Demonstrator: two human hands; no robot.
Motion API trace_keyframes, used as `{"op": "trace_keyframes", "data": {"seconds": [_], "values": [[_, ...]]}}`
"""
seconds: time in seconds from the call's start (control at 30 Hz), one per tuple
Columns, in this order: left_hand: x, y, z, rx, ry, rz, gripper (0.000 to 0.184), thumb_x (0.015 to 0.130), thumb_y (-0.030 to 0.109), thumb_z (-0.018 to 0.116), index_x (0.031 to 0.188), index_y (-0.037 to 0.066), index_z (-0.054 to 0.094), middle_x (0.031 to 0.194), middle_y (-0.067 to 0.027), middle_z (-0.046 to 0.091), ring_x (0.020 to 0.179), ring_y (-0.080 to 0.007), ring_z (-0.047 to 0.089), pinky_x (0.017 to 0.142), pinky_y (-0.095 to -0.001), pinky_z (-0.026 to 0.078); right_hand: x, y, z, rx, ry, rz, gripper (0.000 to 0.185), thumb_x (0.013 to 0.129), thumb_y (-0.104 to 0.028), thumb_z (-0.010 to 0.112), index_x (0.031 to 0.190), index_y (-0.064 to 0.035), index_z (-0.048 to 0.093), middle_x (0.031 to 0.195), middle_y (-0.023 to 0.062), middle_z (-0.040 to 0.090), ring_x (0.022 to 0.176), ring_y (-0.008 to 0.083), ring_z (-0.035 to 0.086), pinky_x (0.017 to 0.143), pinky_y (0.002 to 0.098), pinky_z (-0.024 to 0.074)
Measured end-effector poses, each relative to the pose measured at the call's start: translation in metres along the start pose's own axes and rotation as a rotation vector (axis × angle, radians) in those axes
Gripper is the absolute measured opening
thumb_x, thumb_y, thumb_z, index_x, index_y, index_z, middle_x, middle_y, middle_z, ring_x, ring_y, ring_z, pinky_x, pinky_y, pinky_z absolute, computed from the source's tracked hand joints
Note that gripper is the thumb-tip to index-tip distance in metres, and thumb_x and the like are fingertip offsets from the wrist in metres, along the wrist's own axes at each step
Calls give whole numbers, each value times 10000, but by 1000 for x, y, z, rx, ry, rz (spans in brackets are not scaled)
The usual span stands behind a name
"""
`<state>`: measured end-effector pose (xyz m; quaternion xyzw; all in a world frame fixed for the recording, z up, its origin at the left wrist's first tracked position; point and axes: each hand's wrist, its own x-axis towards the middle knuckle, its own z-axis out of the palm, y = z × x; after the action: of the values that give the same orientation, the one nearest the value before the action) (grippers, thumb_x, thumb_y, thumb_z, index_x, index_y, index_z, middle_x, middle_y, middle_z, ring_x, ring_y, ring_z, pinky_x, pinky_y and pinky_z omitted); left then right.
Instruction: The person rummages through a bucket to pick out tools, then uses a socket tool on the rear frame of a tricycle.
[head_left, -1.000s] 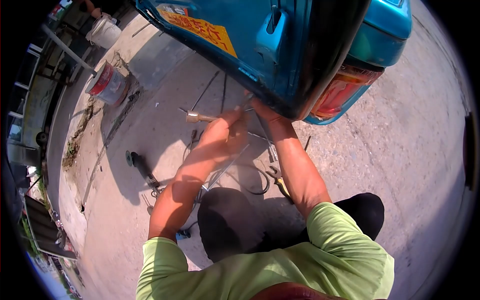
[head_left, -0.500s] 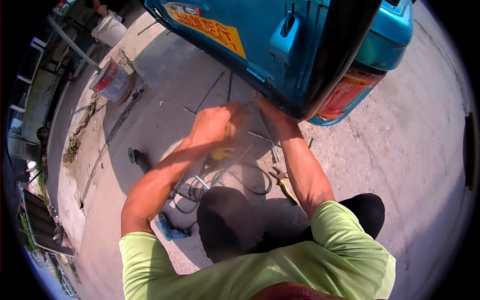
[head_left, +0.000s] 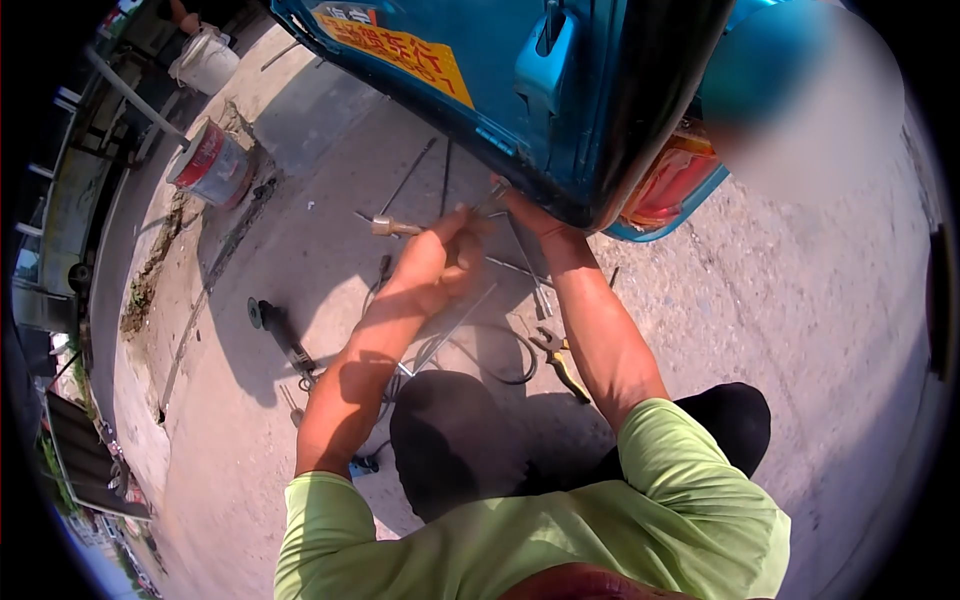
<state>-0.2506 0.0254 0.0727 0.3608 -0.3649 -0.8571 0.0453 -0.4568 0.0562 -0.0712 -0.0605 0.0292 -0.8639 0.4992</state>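
Note:
My left hand is closed around a short tool with a tan cylindrical end that sticks out to the left; the fingers are blurred. My right hand is at the lower edge of the blue vehicle panel, its fingers partly hidden. Between the hands is a thin metallic piece, seemingly in the right fingers. Below the right forearm lie yellow-handled pliers. Metal rods rest on the concrete under and beside both hands.
An angle grinder lies to the left, with cables near my knees. A blue tool is partly hidden behind my left arm. Two buckets, a red-and-white one and a white one, stand at upper left. A red tail light is at the vehicle's corner.
My left hand has turned, so the tan tool end now points left instead of a yellowish part hanging below. My left elbow has moved inward, uncovering more of the grinder. My right hand stays by the panel.

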Motion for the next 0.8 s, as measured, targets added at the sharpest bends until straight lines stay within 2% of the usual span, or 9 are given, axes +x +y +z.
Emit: {"op": "trace_keyframes", "data": {"seconds": [0.17, 0.23, 0.3, 0.37, 0.43, 0.53, 0.63, 0.67, 0.8], "values": [[-6, 4, 7, -188, -6, -74, 470, 1073, 420, 409, 1053, 18, 650, 618, 15, 517, 359, -65, 322, 345, -228, 257, -3, -3, 16, 159, -178, 132, 544, 992, -441, 520, 1392, -71, 507, 1411, 161, 555, 1210, 368, 564, 984, 568, 464], [-8, 6, 20, -299, 18, -89, 472, 1073, 418, 409, 1055, 13, 651, 631, 16, 518, 360, -66, 324, 344, -224, 261, 10, 9, -7, -234, -46, -125, 567, 984, -458, 528, 1393, -66, 508, 1416, 162, 552, 1217, 371, 564, 984, 569, 467], [-10, 9, 30, -348, 57, -99, 474, 1073, 413, 403, 1053, 9, 650, 639, 17, 523, 364, -64, 328, 344, -222, 264, 10, 10, -14, -185, -45, -120, 582, 978, -470, 533, 1392, -62, 509, 1416, 161, 553, 1220, 373, 564, 982, 571, 468], [-8, 7, 30, -310, 67, -74, 451, 1072, 388, 413, 1054, 3, 646, 641, 12, 531, 367, -63, 328, 344, -227, 259, -18, -1, 60, 311, -175, 141, 589, 975, -476, 535, 1388, -58, 513, 1410, 158, 557, 1218, 375, 566, 977, 576, 469], [-5, 1, 24, -218, 42, -16, 402, 1069, 346, 442, 1059, -4, 638, 639, 0, 544, 370, -64, 321, 345, -237, 246, -9, 5, 29, 141, -41, 23, 586, 971, -476, 542, 1382, -58, 518, 1402, 163, 562, 1214, 374, 567, 967, 582, 471], [-7, 5, 19, 461, 146, 245, 279, 978, 330, 615, 983, 55, 663, 657, -51, 619, 567, -215, 612, 545, -342, 515, -4, 3, 10, 74, -30, 23, 567, 975, -455, 550, 1377, -56, 521, 1396, 165, 565, 1215, 369, 566, 961, 583, 469], [-8, 5, 17, 1623, 263, 1056, 160, 1009, 189, 559, 990, 32, 588, 626, -157, 591, 495, -364, 580, 470, -420, 460, -8, 6, 22, 153, -12, 41, 530, 986, -419, 549, 1369, -54, 525, 1386, 162, 571, 1210, 361, 565, 965, 573, 463], [-14, 7, 19, 1759, 297, 922, 149, 983, 200, 590, 984, 53, 563, 734, -199, 634, 693, -449, 645, 599, -486, 522, -8, 6, 29, 185, 6, 33, 516, 990, -406, 548, 1366, -54, 527, 1382, 160, 574, 1208, 357, 566, 967, 569, 460], [-23, 26, 23, 1943, 249, 841, 205, 952, 251, 635, 997, 64, 565, 910, -207, 669, 792, -427, 665, 654, -485, 528, -10, 12, 29, -246, -44, -112, 483, 1004, -393, 525, 1354, -61, 534, 1365, 149, 582, 1186, 347, 567, 970, 561, 449]]}}
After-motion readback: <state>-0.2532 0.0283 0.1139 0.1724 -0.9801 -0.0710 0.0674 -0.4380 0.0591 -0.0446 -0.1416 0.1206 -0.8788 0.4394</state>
